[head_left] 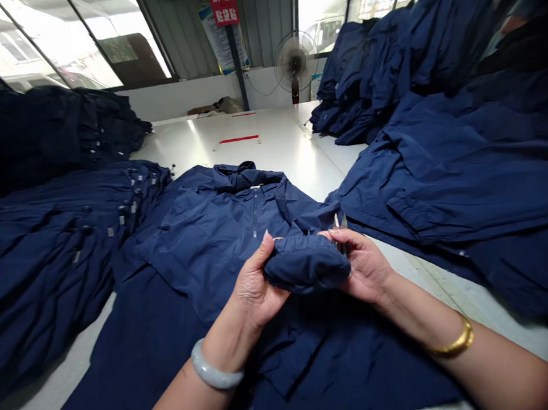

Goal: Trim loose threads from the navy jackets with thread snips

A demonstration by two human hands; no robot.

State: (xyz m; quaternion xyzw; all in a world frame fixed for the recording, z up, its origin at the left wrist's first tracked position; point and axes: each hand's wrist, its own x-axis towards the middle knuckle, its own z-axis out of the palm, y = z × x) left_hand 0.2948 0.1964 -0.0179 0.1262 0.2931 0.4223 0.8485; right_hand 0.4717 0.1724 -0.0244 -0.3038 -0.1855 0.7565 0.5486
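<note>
A navy blue jacket (220,233) lies spread on the white table (270,140), collar away from me. Both hands hold up one bunched sleeve end (305,262) above its lower part. My left hand (255,286), with a pale bangle on the wrist, pinches the left side of the sleeve, fingers closed on the cloth. My right hand (364,264), with a gold bangle on the wrist, grips the sleeve's right side and also holds small metal snips (339,226), whose tips stick up between the fingers.
Stacks of folded navy garments (58,243) fill the left side. A large heap of loose navy garments (461,156) covers the right. A standing fan (294,61) and red tape marks (238,138) are at the table's far end.
</note>
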